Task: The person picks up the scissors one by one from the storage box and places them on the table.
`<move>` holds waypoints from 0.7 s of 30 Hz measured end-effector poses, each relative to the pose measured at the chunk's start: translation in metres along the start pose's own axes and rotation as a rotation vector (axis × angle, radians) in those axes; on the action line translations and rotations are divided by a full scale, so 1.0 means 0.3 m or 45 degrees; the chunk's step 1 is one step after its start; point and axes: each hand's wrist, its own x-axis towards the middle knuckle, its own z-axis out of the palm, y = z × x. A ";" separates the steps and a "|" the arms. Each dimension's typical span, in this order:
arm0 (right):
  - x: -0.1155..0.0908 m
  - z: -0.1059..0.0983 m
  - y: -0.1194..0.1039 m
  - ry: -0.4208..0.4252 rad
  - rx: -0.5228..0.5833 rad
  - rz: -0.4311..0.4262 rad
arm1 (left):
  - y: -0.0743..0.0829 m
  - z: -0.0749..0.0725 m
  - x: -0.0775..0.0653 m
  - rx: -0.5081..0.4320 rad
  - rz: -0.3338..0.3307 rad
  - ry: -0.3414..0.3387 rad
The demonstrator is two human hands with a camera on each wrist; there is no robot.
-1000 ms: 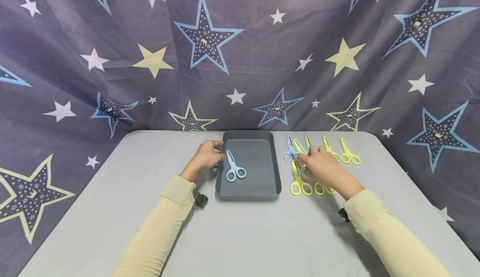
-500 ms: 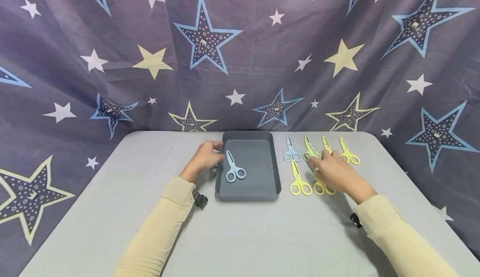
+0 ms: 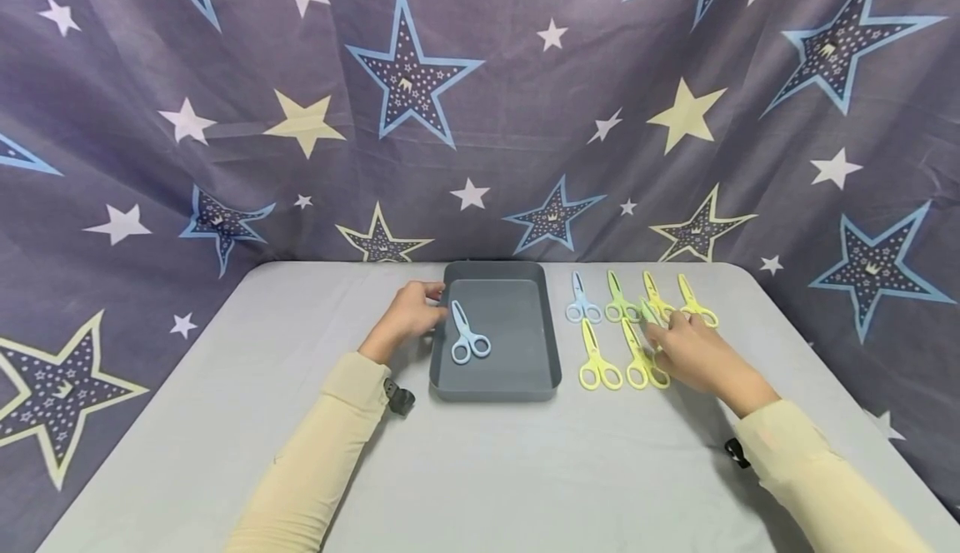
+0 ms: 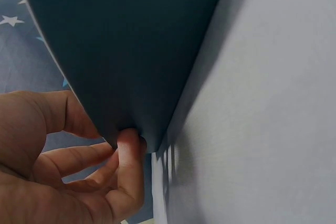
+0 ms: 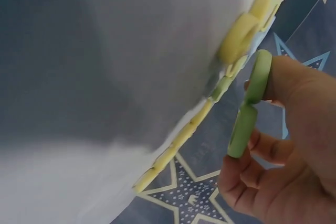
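Note:
My left hand (image 3: 411, 313) is at the left wall of a grey tray (image 3: 495, 393); the left wrist view has its curled fingers pinching the wall near the far end. Inside the tray lies a pair of light blue scissors (image 3: 470, 343). My right hand (image 3: 688, 351) pinches pale green scissors (image 5: 257, 80) by the handle loops, blades pointing away, over the scissors to the tray's right. Under and around it lie yellow scissors (image 3: 643, 368) in front and yellow scissors (image 3: 652, 288) behind, which the held pair and hand partly cover.
In the back row stand out blue scissors (image 3: 581, 303), green scissors (image 3: 617, 299) and yellow scissors (image 3: 696, 307) at the right end. Another yellow pair (image 3: 597, 366) lies in front, nearest the tray. A star-patterned curtain (image 3: 480, 120) hangs behind the pale table (image 3: 495, 470).
My right hand has moved to the right, carrying the green scissors from beside the blue pair past the back row's green pair. The left hand and tray have stayed put.

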 end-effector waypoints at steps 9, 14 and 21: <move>-0.037 0.000 0.027 -0.117 0.103 0.037 | -0.004 0.000 -0.003 -0.023 -0.010 0.008; -0.047 0.006 0.047 -0.154 0.173 0.034 | -0.004 0.004 -0.005 -0.026 -0.016 0.010; -0.064 0.007 0.063 -0.236 0.243 0.054 | -0.001 0.002 0.001 -0.026 -0.027 0.005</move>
